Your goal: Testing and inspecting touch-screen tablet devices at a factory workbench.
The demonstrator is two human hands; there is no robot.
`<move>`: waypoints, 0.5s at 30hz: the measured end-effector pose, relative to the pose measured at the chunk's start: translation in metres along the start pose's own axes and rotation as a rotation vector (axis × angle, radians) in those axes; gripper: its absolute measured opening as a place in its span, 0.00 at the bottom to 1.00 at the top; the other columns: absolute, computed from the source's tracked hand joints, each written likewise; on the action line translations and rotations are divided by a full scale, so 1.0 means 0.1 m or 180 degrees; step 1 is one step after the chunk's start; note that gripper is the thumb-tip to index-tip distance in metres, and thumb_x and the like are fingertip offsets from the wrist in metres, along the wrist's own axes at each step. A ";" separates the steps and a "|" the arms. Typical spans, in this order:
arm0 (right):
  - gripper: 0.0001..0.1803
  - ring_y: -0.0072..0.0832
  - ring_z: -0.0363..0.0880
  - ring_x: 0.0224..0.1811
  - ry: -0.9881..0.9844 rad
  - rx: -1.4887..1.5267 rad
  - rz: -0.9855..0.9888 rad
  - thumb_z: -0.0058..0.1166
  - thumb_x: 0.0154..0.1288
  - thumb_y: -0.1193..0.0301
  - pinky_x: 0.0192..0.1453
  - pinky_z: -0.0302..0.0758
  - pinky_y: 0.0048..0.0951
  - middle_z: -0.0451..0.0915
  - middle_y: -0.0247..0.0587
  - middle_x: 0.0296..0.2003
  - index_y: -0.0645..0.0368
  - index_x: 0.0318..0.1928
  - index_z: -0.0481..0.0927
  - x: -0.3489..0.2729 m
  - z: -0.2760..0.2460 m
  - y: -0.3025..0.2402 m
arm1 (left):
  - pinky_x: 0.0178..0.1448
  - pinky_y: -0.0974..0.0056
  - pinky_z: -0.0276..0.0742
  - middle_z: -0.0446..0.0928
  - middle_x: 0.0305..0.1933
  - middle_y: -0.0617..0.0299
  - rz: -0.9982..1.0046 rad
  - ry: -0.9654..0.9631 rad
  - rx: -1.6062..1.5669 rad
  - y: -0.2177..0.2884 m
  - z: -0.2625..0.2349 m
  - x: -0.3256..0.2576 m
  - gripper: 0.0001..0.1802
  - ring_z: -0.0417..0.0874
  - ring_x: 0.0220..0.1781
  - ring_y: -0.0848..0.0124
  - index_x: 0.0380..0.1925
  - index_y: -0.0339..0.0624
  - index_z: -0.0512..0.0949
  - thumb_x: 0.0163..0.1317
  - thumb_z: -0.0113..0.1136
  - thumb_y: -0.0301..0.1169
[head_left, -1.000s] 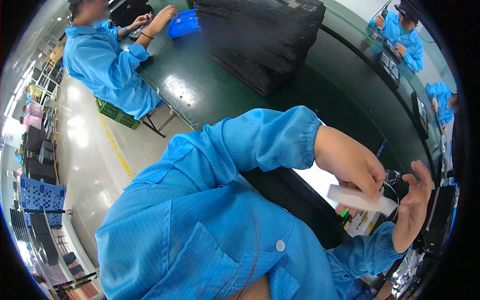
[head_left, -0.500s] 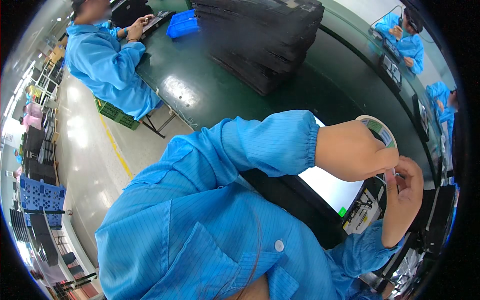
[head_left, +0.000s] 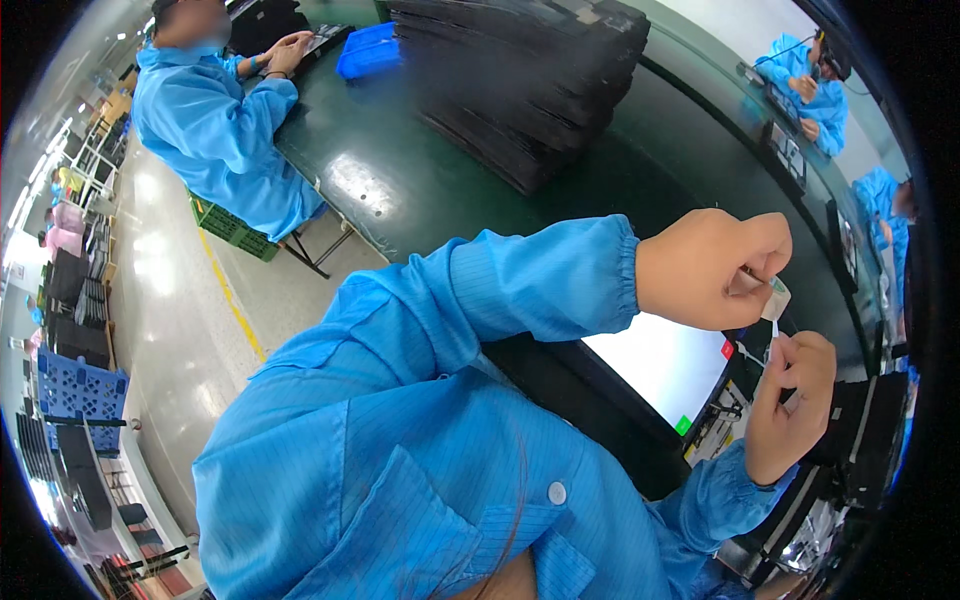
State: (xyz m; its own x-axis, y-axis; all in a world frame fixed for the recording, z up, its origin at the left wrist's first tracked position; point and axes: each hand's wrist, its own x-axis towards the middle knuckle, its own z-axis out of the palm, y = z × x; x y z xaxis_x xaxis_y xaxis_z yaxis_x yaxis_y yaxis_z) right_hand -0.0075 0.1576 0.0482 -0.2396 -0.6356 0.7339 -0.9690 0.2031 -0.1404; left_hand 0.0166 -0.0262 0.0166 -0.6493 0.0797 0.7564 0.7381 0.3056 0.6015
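Note:
My left hand (head_left: 715,268) reaches across from the left, closed around a roll of tape (head_left: 778,300). Most of the roll is hidden by the fingers; only a pale edge shows. Just below it, my right hand (head_left: 795,400) pinches the end of a thin white strip (head_left: 774,330) that runs up to the roll. Under both hands lies a device with a lit white screen (head_left: 655,365), a red square and a green square at its right edge. Beside the screen, inner parts (head_left: 715,425) of the device are exposed.
A tall stack of black panels (head_left: 525,90) stands on the dark green table (head_left: 370,190), next to a blue bin (head_left: 368,50). A co-worker (head_left: 215,130) sits at the far left. Two more people work at the right. Black cases (head_left: 865,430) are near my right hand.
My left hand has turned and risen slightly, so the roll is now largely covered. My right hand has moved down and away from it, with the white strip stretched between them.

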 end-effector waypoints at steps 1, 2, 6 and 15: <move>0.14 0.38 0.72 0.31 0.0001 -0.0002 -0.0011 0.54 0.47 0.87 0.35 0.69 0.31 0.73 0.45 0.28 0.60 0.26 0.64 0.00 0.00 0.00 | 0.23 0.70 0.71 0.67 0.18 0.58 -0.0133 -0.0052 -0.0119 0.01 -0.01 0.01 0.12 0.78 0.21 0.68 0.30 0.40 0.60 0.50 0.52 0.21; 0.14 0.39 0.72 0.31 0.0003 -0.0016 -0.0080 0.54 0.46 0.88 0.35 0.69 0.32 0.73 0.46 0.29 0.59 0.26 0.64 0.00 0.00 0.01 | 0.23 0.70 0.71 0.67 0.18 0.58 -0.0125 -0.0047 -0.0109 0.00 -0.02 0.02 0.12 0.78 0.21 0.68 0.30 0.40 0.60 0.50 0.52 0.21; 0.15 0.40 0.72 0.32 -0.0089 0.0006 -0.0494 0.54 0.44 0.89 0.35 0.70 0.36 0.73 0.46 0.29 0.59 0.25 0.63 -0.02 -0.13 -0.05 | 0.23 0.71 0.70 0.67 0.20 0.62 0.0074 0.0376 -0.0280 -0.25 -0.12 0.08 0.11 0.74 0.22 0.75 0.25 0.41 0.61 0.50 0.55 0.21; 0.08 0.26 0.63 0.30 0.0501 0.1809 0.1452 0.44 0.52 0.80 0.36 0.63 0.24 0.65 0.38 0.25 0.56 0.32 0.62 -0.81 -0.52 -0.09 | 0.25 0.71 0.72 0.77 0.25 0.53 0.0965 0.1053 0.1172 0.37 -0.69 0.49 0.16 0.77 0.21 0.71 0.42 0.38 0.63 0.57 0.55 0.30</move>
State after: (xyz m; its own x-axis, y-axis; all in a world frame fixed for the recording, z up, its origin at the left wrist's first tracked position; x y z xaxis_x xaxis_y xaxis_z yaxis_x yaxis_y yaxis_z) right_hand 0.0236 0.2462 0.0240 -0.6552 -0.4576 0.6011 -0.6673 -0.0224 -0.7445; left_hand 0.0245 -0.0762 0.0939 -0.2833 -0.0675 0.9566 0.7314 0.6300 0.2611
